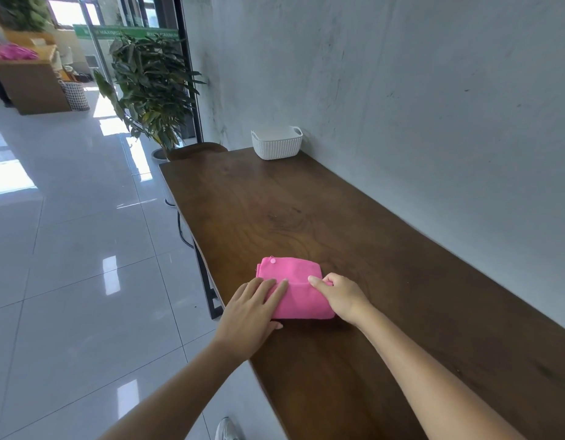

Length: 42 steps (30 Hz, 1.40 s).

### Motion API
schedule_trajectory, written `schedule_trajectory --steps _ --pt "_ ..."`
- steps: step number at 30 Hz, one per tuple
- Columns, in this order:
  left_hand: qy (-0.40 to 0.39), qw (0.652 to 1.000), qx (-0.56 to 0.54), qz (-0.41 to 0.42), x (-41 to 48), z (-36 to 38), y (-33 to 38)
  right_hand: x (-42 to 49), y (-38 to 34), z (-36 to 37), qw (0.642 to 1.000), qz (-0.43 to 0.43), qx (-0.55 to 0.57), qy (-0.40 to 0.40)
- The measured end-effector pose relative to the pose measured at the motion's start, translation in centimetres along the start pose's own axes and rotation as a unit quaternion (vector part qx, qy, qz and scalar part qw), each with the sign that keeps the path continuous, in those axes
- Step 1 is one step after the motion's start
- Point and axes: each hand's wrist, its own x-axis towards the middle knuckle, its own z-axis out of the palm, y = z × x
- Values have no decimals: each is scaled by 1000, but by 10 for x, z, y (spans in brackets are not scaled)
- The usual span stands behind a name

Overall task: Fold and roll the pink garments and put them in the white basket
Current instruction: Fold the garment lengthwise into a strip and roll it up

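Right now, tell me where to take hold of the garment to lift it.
Grip the garment by its two short ends, coming in from left and right, where the left hand presses flat and the right hand curls on the edge. The near part is a thick fold; the thin far flap would probably fall open.

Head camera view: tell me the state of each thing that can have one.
pink garment: folded small, lying on the table.
white basket: upright, nothing showing inside.
left hand: fingers straight, pressing the garment.
right hand: fingers curled, gripping the garment's fold.
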Motion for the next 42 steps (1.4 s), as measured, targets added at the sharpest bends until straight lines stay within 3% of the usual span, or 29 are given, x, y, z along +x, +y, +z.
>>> schedule_trajectory --steps 4,6,10,15,21,27,31,36,39,42 --pt "2 1000 -2 3 7 0 -2 -1 -7 3 982 -62 -128 128" --pt "-12 1000 -22 4 10 -2 -5 -4 -7 6 969 -114 -158 154" --pt "-93 993 -71 -28 18 -16 -6 -16 4 11 956 -172 -168 167" --pt "-191 973 -121 -43 31 -35 -14 -35 28 15 966 -195 -120 122" --pt "-297 927 -221 -59 41 -40 -22 -49 44 17 954 -229 -112 156" --pt "-345 879 -315 -93 46 -35 -27 -54 50 27 962 -213 -69 158" --pt "-327 853 -383 -142 44 -29 -28 -47 44 25 973 -184 -28 137" --pt "-202 850 -411 -259 37 -12 -21 -27 29 15 987 -128 -7 98" --pt "-130 879 -358 -287 33 -5 -13 -13 23 9 993 -100 3 66" --pt "-50 932 -259 -247 28 -9 -8 0 18 4 997 -76 3 33"
